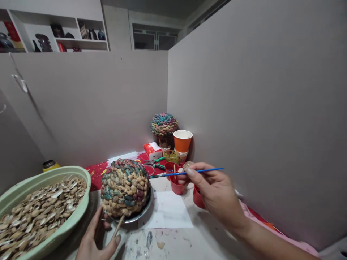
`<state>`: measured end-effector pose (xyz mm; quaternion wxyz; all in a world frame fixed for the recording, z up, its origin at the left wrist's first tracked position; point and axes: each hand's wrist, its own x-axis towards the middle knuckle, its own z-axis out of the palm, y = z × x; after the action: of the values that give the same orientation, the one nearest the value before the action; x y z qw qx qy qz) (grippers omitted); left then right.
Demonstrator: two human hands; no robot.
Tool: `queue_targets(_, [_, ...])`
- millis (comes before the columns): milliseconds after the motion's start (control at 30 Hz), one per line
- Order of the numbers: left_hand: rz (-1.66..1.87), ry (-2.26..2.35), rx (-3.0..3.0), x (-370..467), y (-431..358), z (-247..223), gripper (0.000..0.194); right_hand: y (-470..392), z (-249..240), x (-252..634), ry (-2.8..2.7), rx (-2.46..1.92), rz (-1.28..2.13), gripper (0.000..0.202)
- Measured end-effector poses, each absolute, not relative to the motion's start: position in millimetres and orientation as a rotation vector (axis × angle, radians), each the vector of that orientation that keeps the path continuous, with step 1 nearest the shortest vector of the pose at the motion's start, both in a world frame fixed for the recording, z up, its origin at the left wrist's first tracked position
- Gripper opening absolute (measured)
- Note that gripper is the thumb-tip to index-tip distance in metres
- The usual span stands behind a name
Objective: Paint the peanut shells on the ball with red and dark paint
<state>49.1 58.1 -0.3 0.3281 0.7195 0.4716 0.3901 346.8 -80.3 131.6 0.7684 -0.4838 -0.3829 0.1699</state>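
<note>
A ball covered in peanut shells (123, 187), partly painted teal, red and dark purple, rests in a shiny metal dish (139, 216). A thin wooden stick (118, 226) juts from its lower side. My left hand (94, 236) is at the ball's lower left, fingers curled by its underside and thumb at the stick's end. Pinched in my right hand (210, 184) is a slim blue paintbrush (200, 171). The brush points left, its dark tip close to the ball's right side; contact is hard to tell. Red paint cups (177, 187) stand just behind my right hand.
A green basin (86, 180) of loose shells fills the left. Behind stand a finished-looking shell ball (164, 124), an orange paper cup (182, 141), a tissue box (152, 151) and green-handled pliers (159, 159). White paper (168, 213) lies right of the dish. Grey panels (257, 108) enclose the table.
</note>
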Motion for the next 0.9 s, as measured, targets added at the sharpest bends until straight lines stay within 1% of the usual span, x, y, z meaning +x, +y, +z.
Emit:
queue_targets(100, [1.063,1.222,1.840,51.7,55.9,-5.1,0.092,-66.2,129.8,328.5,-0.885,-0.951,0.372,0.029])
queue_targets(233, [1.054,1.221,1.841,52.3,54.8,-4.1,0.092,-55.8,124.9,316.9,-0.898,-0.926,0.376,0.025])
queue_targets(533, [1.057,1.237,1.858,54.1,49.1,4.9,0.090,-47.1,119.2,312.4,-0.909,-0.938,0.391,0.026])
queue_targets(667, [0.952,1.247,1.912,50.7,51.4,10.9,0.095,-44.9,118.3,316.4,-0.910,-0.955,0.393,0.029])
queue_targets(800, [0.933,1.251,1.930,46.9,55.1,13.8,0.093,-48.2,118.1,321.6,-0.901,-0.971,0.371,0.028])
queue_targets(900, [0.899,1.230,1.915,47.0,55.3,13.1,0.094,-51.3,118.9,321.8,-0.908,-0.976,0.355,0.027])
